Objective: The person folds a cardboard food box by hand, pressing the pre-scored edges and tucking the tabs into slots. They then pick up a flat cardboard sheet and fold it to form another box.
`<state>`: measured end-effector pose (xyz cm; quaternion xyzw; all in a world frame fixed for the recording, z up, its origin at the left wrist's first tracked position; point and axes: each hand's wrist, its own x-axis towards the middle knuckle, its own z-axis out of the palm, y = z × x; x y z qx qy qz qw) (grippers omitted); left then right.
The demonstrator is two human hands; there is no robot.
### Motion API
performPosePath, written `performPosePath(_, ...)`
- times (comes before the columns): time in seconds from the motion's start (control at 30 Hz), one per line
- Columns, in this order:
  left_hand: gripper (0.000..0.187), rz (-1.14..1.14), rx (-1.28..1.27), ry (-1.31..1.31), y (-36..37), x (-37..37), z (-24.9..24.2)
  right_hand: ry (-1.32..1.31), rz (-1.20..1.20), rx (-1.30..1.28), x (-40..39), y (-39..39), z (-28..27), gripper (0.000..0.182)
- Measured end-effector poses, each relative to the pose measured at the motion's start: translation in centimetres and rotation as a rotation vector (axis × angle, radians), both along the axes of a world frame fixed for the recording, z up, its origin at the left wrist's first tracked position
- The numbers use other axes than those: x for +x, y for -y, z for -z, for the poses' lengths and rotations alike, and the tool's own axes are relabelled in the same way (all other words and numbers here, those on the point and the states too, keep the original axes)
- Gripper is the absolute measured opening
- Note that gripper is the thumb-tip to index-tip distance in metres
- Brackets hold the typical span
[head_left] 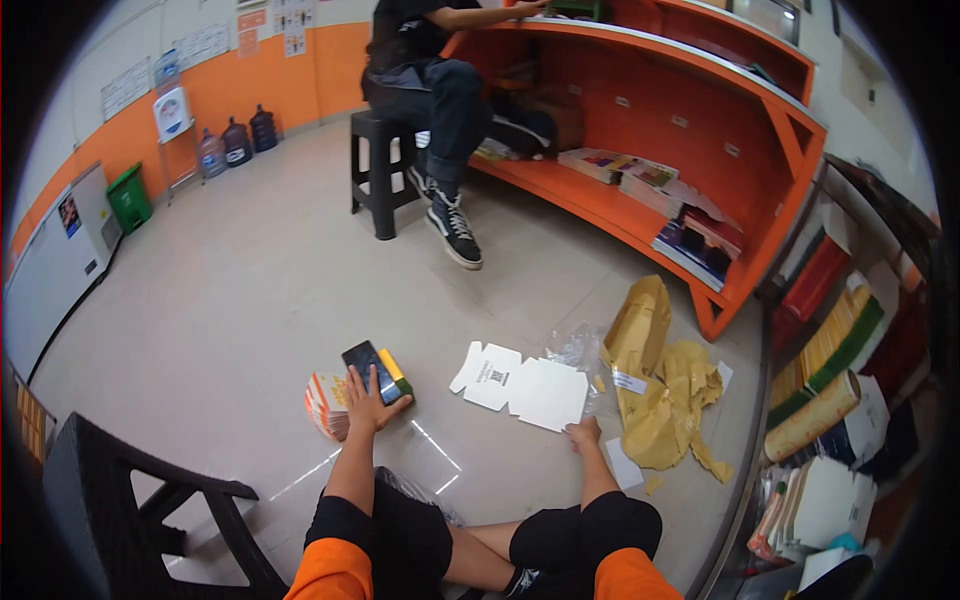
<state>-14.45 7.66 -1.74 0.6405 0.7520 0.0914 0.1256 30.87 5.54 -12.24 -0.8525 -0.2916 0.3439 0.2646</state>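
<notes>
On the floor, my left hand (372, 402) lies with fingers spread over a dark phone (366, 362), which rests beside a yellow and green item (396, 372). Just left of it stands a stack of orange and white printed pieces (328, 402). My right hand (583, 432) has its fingers closed at the lower right corner of a flat, unfolded white carton (548, 393) with a printed code on it. Torn brown wrapping paper (655, 420) and clear plastic (575, 347) lie to the right of the carton.
A person (425, 80) sits on a black stool (376, 180) at an orange desk (640, 120) ahead. Another black stool (150, 470) stands at my near left. Shelved books and rolls (820, 400) line the right side. Water bottles (236, 143) and a green bin (130, 198) are far left.
</notes>
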Motion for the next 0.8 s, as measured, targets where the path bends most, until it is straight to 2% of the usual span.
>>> performPosePath(0.1,0.108,-0.055,0.032,-0.052,-0.6,0.9,0.1,0.418,-0.159,0.090,-2.0,1.1,-1.9,0.055)
performPosePath(0.2,0.099,-0.080,0.168,-0.013,-1.1,2.1,-0.9,0.379,-0.225,0.079,-2.3,1.4,-2.8,0.067)
performPosePath(0.27,0.090,-0.072,0.321,-0.001,-1.1,2.4,-1.2,0.378,-0.198,0.073,-1.9,0.8,-2.1,0.069)
performPosePath(0.4,0.078,-0.031,0.433,-0.025,-1.8,2.4,-0.7,0.338,-0.145,0.011,-1.3,0.1,-0.8,0.068)
performPosePath(0.6,0.074,-0.013,0.416,-0.047,-2.4,2.9,0.3,0.360,-0.023,0.167,-0.1,-1.0,1.7,0.041)
performPosePath(0.7,0.064,0.024,0.516,-0.049,-2.4,3.6,0.0,0.174,-0.090,0.125,0.6,-1.1,0.9,0.033)
performPosePath(0.8,0.054,0.364,0.635,0.011,-2.2,5.3,-1.1,0.116,0.054,0.172,0.2,-1.1,0.1,0.022)
